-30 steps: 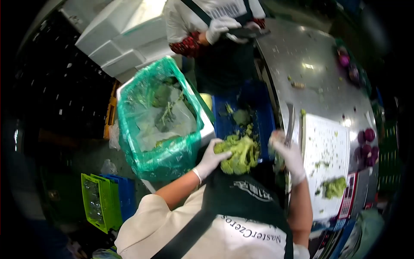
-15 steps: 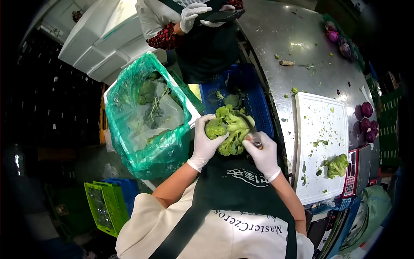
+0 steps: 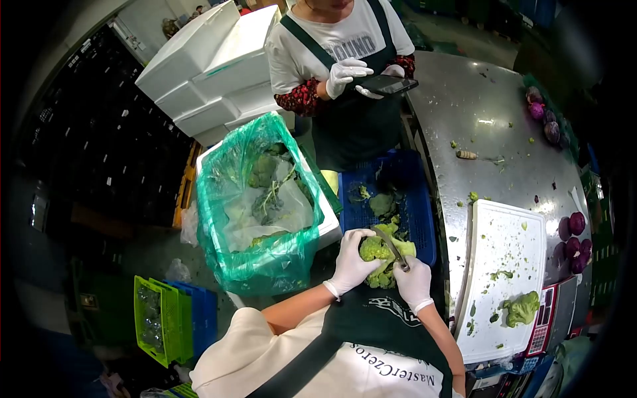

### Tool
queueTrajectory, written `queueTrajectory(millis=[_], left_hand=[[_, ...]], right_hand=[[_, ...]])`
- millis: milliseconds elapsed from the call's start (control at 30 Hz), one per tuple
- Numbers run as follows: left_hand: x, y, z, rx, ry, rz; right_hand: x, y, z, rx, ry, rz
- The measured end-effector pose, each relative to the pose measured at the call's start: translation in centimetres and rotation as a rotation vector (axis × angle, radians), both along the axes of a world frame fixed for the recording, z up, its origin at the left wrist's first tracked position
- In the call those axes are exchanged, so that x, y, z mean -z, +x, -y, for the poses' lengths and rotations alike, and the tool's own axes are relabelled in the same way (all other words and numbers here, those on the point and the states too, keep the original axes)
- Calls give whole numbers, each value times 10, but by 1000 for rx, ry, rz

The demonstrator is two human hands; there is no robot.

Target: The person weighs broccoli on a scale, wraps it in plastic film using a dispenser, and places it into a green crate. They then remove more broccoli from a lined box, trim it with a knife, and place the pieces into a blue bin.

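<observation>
Steel desk (image 3: 491,176) right of the blue crate (image 3: 430,229), and at the crate's near end, broccoli (image 3: 377,249)! Left hand (image 3: 352,262) cups its florets, right hand (image 3: 414,281) grips a curved knife (image 3: 391,244) across it. Looks light, crumbly-topped, firm-stemmed: best held by the stalk.

Foam boxes (image 3: 215,76) stacked upper left; lime crate (image 3: 178,325) lower left; purple cabbages (image 3: 572,248) right.

My fingers (image 3: 359,234) wear smooth, matt gloves (image 3: 416,284). Broccoli (image 3: 375,251): rough, granular surface. My knife (image 3: 391,245): smooth metal blade. Table (image 3: 451,99): glossy, reflective metal. Cutting board (image 3: 524,249): smooth, pale plastic. Bag (image 3: 259,273): glossy, crinkled, translucent plastic film. My apron (image 3: 352,317): matt cloth.
</observation>
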State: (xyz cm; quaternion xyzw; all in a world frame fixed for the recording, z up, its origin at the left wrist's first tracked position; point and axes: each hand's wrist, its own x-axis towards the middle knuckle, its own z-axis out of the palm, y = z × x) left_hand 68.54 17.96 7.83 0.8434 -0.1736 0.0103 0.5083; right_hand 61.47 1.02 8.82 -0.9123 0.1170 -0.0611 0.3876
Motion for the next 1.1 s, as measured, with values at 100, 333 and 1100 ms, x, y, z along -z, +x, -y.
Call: queueTrajectory(millis=[100, 333, 1100], left_hand=[[6, -1, -5, 28, -43, -55], [19, -1, -9, 21, -118, -141], [21, -15, -3, 35, -118, -191]], right_hand=[[-12, -3, 9, 24, 791, -340], [-28, -10, 42, 158, 978, -32], [-36, -53, 218, 445, 272, 375]])
